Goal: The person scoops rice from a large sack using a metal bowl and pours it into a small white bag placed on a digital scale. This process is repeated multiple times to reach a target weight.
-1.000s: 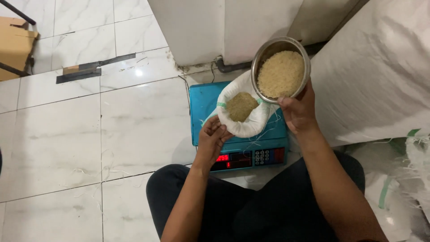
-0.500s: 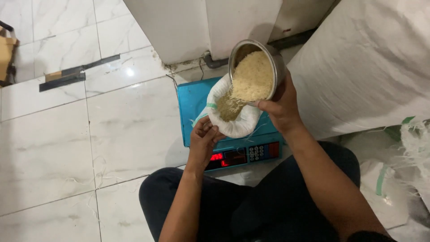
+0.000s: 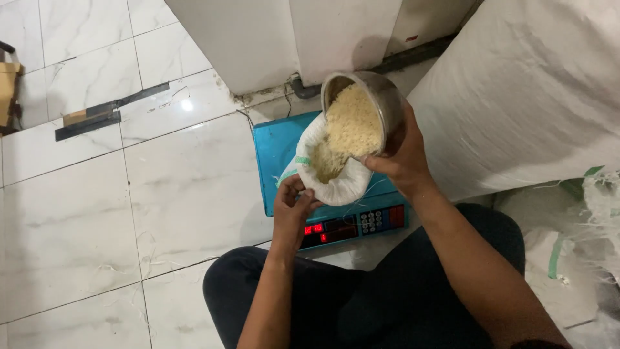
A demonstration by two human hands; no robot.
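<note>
A very large white woven sack filled the right side of the view, bulging against the person's right arm. Pale marble-look floor tiles covered the rest, with white cabinet panels standing at the top. The person sat low on the floor in dark trousers, knees to either side of the work.

Between the knees sat a blue platform scale, its red display and keypad facing the person. On the platform stood a small white woven bag, mouth open and rolled back, partly filled with pale grain.

The right hand was closed round the wall of a round metal bowl, thumb on the near rim, fingers hidden behind. The bowl was tipped steeply toward the bag, its lip just over the bag's mouth, and rice was sliding down in a broad stream into it. The left hand pinched the bag's near edge, fingers curled shut on the cloth, holding the mouth open and the bag upright.

Judged step: filling, mid-pour, with a good share of grain still in the bowl. The next move would likely call for easing the tilt while watching the red display, so the flow could be cut off cleanly, and for keeping the bag's mouth held wide to avoid spill onto the platform.

Small items: a dark metal strip lay on the tiles far left, and loose threads lay scattered on the floor.
</note>
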